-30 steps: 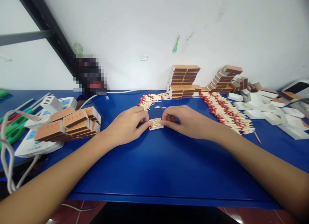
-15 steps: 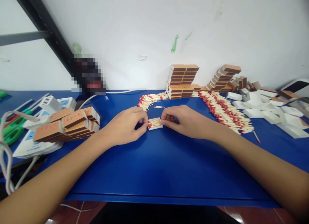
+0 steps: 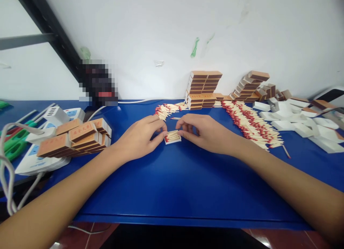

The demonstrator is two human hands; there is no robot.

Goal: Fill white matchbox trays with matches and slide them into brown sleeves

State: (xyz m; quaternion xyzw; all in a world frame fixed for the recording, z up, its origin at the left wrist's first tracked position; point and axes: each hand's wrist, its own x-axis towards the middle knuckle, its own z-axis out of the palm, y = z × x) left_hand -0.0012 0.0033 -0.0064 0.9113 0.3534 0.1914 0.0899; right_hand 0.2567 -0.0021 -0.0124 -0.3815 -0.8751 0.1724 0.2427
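Both hands [image 3: 172,134] pinch a matchbox tray [image 3: 172,137] amid loose matches [image 3: 251,124].

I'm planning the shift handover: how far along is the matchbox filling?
Done: closed matchboxes piled at left. In hand: left hand and right hand hold a filled tray. Left: loose matches and empty white trays at right, so plenty remains.

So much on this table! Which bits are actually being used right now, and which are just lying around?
In use:
left hand
right hand
small tray of matches held between them
loose matches
stacked matchboxes
white empty trays

Lying about:
power strip
green scissors
white cable
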